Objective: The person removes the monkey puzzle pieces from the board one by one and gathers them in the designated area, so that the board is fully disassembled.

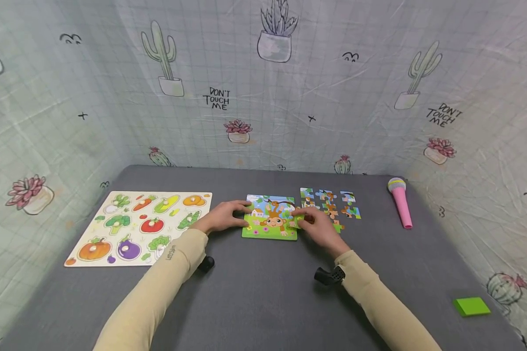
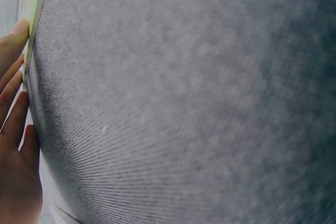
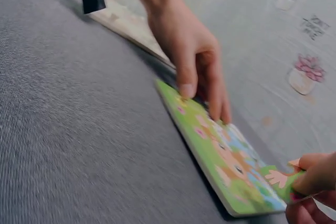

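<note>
A puzzle board printed with a cartoon monkey lies at the middle of the table. My left hand rests at its left side, thumb and fingertips touching the edge. In the left wrist view, the fingers of the left hand look fairly straight beside the board. The right hand pinches a green puzzle piece with a pale monkey's hand on it, over the board's right end. Loose jigsaw pieces lie beyond and right of that hand, some partly hidden behind it.
A vegetable peg board lies on the left, partly covered by the left sleeve. At the right are a pink toy microphone and a green block. A printed curtain stands behind the grey table.
</note>
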`<state>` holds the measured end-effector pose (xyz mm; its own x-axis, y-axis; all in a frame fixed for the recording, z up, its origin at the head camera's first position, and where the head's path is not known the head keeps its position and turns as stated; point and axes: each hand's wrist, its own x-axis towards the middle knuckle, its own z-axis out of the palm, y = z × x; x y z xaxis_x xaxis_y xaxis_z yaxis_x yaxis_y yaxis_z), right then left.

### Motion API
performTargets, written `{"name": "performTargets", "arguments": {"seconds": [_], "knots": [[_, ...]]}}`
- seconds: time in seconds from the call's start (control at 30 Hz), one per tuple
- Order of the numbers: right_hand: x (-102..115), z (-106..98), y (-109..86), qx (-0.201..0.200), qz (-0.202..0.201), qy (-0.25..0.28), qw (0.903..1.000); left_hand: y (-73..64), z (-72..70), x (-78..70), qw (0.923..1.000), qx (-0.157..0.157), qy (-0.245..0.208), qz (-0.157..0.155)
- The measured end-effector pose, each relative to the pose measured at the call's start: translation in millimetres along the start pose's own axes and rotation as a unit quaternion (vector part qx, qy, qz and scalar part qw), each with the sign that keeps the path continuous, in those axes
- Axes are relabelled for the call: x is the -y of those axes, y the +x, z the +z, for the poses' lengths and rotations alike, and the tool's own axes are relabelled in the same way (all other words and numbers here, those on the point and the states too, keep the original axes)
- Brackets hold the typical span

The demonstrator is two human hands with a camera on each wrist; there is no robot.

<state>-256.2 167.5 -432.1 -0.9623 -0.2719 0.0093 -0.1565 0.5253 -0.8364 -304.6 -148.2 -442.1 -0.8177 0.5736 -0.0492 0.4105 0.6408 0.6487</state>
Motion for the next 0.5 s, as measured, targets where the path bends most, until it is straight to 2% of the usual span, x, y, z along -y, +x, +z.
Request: {"name": "performTargets", "arguments": {"seconds": [0.2, 0.5], "knots": [[-13, -24, -10.8, -0.025, 0.032, 0.030, 0.9987, -0.4, -1.4, -2.3, 1.0000, 0.001, 0.003, -0.004], [-42, -75, -33.3, -0.059, 0.076, 0.019, 0.9952, -0.2, -1.7, -4.5, 0.9999, 0.008, 0.007, -0.007]]}}
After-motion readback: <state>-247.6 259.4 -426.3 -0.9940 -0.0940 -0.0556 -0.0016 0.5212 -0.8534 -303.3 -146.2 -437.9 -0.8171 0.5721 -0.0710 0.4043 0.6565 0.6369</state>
